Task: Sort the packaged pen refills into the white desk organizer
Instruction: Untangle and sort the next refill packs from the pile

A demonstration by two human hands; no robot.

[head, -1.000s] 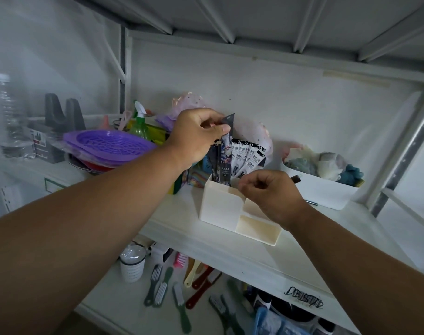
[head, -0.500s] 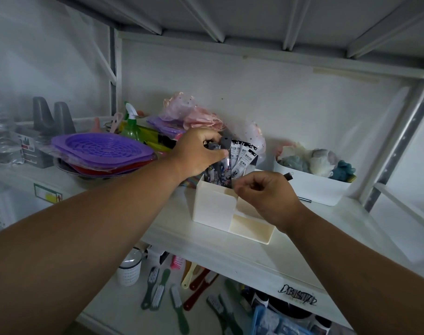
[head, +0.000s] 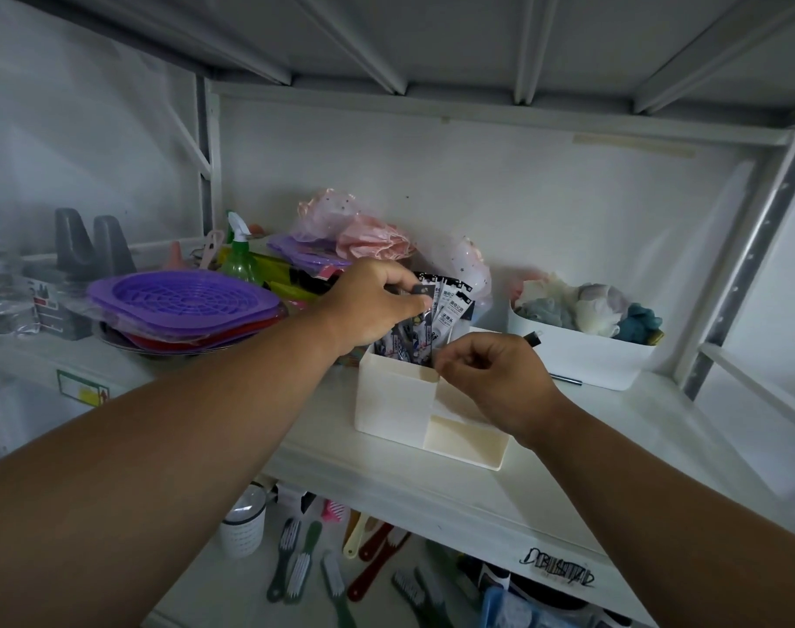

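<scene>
A white desk organizer (head: pixel 393 403) stands on the middle shelf. Its tall back compartment holds several packaged pen refills (head: pixel 450 312) standing upright, black and white packs. My left hand (head: pixel 370 305) pinches the top of a dark refill pack (head: pixel 425 310) that stands in that compartment among the others. My right hand (head: pixel 486 378) hovers over the organizer's front right part with its fingers curled; a dark pack end (head: pixel 532 338) pokes out behind it, so it seems to grip a pack, mostly hidden.
A white bin (head: pixel 586 360) of soft toys stands to the right. Purple and red baskets (head: pixel 182 305), a green spray bottle (head: pixel 239 258) and pink bags (head: pixel 368 235) crowd the left. Brushes (head: pixel 296 568) lie on the lower shelf.
My left hand has lowered the dark refill pack down into the back compartment. My right hand stayed over the organizer's front part.
</scene>
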